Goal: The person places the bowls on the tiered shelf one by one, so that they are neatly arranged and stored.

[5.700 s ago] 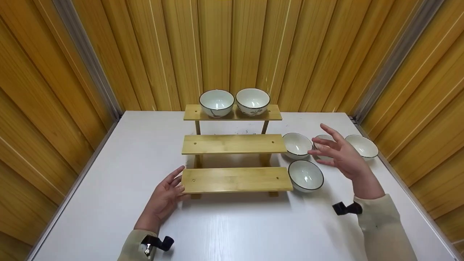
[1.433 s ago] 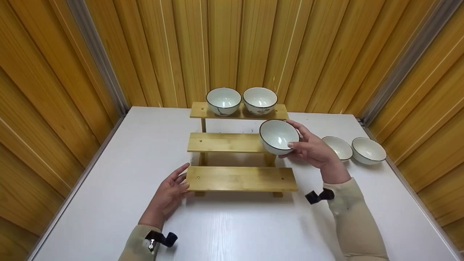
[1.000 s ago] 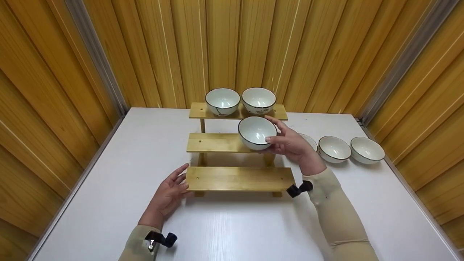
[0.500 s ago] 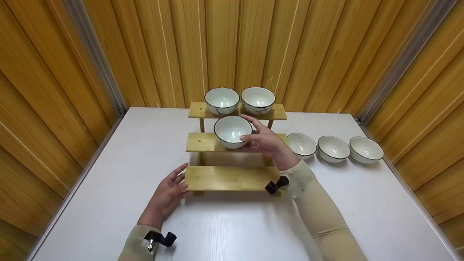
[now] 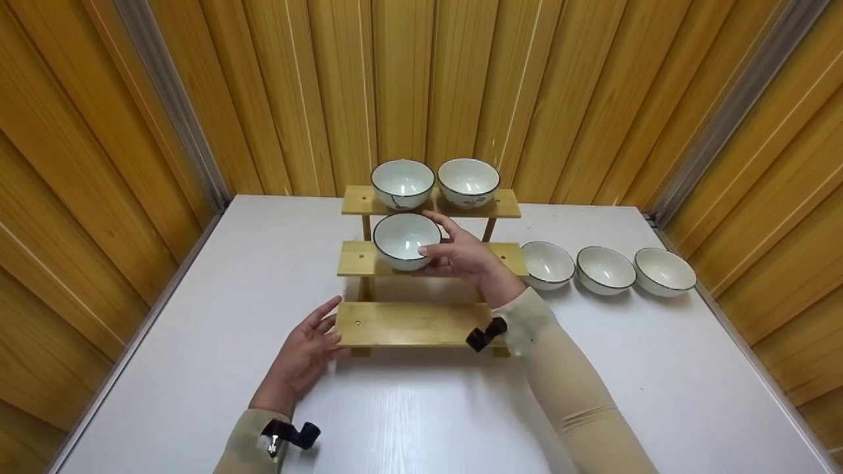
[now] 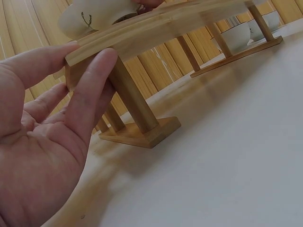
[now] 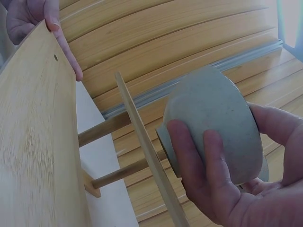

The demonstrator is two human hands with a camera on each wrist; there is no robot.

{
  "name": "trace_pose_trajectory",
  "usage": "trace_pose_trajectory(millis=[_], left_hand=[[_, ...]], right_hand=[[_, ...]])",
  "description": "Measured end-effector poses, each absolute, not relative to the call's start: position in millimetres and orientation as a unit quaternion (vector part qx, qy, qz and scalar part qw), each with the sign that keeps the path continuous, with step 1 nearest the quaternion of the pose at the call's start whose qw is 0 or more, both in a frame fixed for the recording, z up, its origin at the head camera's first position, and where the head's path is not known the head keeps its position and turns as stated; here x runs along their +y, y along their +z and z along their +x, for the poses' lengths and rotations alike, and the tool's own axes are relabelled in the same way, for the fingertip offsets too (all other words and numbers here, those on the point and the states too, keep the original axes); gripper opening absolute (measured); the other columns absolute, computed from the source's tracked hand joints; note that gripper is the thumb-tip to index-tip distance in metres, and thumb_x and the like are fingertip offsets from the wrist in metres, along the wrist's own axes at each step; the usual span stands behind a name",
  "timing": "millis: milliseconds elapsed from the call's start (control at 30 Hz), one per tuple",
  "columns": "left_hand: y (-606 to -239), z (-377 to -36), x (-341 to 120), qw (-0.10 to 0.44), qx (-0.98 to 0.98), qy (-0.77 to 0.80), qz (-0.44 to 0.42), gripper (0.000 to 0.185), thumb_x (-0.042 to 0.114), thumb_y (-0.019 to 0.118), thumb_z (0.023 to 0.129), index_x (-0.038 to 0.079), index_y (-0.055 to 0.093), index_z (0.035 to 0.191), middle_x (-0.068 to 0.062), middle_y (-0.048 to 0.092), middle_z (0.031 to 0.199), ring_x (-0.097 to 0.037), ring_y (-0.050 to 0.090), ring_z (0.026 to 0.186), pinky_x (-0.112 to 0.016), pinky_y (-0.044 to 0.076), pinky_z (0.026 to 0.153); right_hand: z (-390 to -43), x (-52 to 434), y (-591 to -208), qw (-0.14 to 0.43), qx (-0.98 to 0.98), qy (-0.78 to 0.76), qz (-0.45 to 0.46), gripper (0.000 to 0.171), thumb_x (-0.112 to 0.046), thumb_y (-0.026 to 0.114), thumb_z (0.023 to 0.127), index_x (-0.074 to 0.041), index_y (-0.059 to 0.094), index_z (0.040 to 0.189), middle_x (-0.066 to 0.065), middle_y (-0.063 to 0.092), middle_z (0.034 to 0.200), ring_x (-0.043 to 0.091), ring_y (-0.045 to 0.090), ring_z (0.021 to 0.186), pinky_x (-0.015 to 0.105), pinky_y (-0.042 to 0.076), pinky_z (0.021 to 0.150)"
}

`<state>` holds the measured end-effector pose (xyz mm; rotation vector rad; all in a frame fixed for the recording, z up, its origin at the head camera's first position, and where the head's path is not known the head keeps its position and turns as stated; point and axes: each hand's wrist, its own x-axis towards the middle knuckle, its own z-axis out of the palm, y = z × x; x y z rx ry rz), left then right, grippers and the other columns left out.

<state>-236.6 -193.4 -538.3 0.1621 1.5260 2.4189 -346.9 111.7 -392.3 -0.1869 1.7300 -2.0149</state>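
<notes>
A three-tier wooden display rack (image 5: 408, 324) stands on the white table. My left hand (image 5: 303, 355) holds the left end of its lowest shelf; in the left wrist view the thumb and fingers pinch the board's corner (image 6: 90, 52). With my right hand (image 5: 471, 260) I grip a white, dark-rimmed bowl (image 5: 407, 238), thumb over the rim and fingers under its side. It is upright, close over the left half of the middle shelf (image 5: 355, 263). The right wrist view shows the bowl's foot (image 7: 168, 149) right at that shelf's edge. Two matching bowls, left (image 5: 403, 181) and right (image 5: 468, 181), sit on the top shelf.
Three more bowls stand in a row on the table right of the rack: a near one (image 5: 548, 263), a middle one (image 5: 606, 268) and an outer one (image 5: 665, 270). Wood-panelled walls (image 5: 454, 85) close off the back and both sides of the table (image 5: 408, 415).
My right hand took the front bowl from the table beside the rack and carried it left over the middle shelf, most recently slightly further left. My left hand stays at the lowest shelf.
</notes>
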Motion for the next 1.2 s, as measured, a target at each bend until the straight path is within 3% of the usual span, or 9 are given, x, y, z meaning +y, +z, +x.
trace_pose_trajectory(millis=[300, 600, 733, 1000, 1200], left_hand=[[-540, -236, -195, 0.140, 0.533, 0.833, 0.056, 0.077, -0.004, 0.061, 0.097, 0.014, 0.026, 0.163, -0.003, 0.055, 0.143, -0.020, 0.068, 0.118, -0.034, 0.060, 0.089], [-541, -236, -195, 0.141, 0.526, 0.838, 0.049, 0.077, -0.005, 0.061, 0.096, 0.014, 0.027, 0.163, -0.003, 0.055, 0.143, -0.021, 0.068, 0.119, -0.035, 0.060, 0.091], [-541, -236, -195, 0.140, 0.527, 0.837, 0.051, 0.076, -0.005, 0.060, 0.097, 0.014, 0.027, 0.163, -0.002, 0.055, 0.143, -0.021, 0.068, 0.118, -0.035, 0.060, 0.091], [-540, -236, -197, 0.141, 0.531, 0.834, 0.051, 0.077, -0.005, 0.061, 0.096, 0.014, 0.027, 0.163, -0.003, 0.055, 0.143, -0.021, 0.067, 0.119, -0.036, 0.060, 0.092], [-540, -237, -197, 0.143, 0.527, 0.836, 0.054, 0.079, -0.005, 0.061, 0.096, 0.014, 0.026, 0.163, -0.003, 0.056, 0.142, -0.020, 0.067, 0.118, -0.036, 0.060, 0.091]], right_hand=[[-346, 109, -396, 0.242, 0.640, -0.727, -0.053, 0.089, 0.010, 0.064, 0.092, -0.032, 0.028, 0.161, 0.028, 0.041, 0.146, 0.034, 0.073, 0.096, 0.051, 0.061, 0.091], [-344, 112, -400, 0.251, 0.659, -0.706, -0.066, 0.085, -0.003, 0.063, 0.098, -0.038, 0.021, 0.163, 0.030, 0.051, 0.140, 0.028, 0.077, 0.083, 0.035, 0.062, 0.076], [-343, 114, -401, 0.255, 0.667, -0.697, -0.072, 0.082, -0.010, 0.062, 0.101, -0.039, 0.018, 0.163, 0.027, 0.053, 0.141, 0.024, 0.078, 0.084, 0.034, 0.061, 0.073], [-339, 123, -401, 0.255, 0.661, -0.701, -0.079, 0.079, -0.012, 0.062, 0.102, -0.038, 0.020, 0.164, 0.024, 0.044, 0.153, 0.023, 0.078, 0.088, 0.034, 0.062, 0.075], [-332, 134, -402, 0.248, 0.659, -0.705, -0.081, 0.079, -0.011, 0.063, 0.101, -0.036, 0.021, 0.164, 0.022, 0.038, 0.158, 0.023, 0.077, 0.091, 0.039, 0.063, 0.084]])
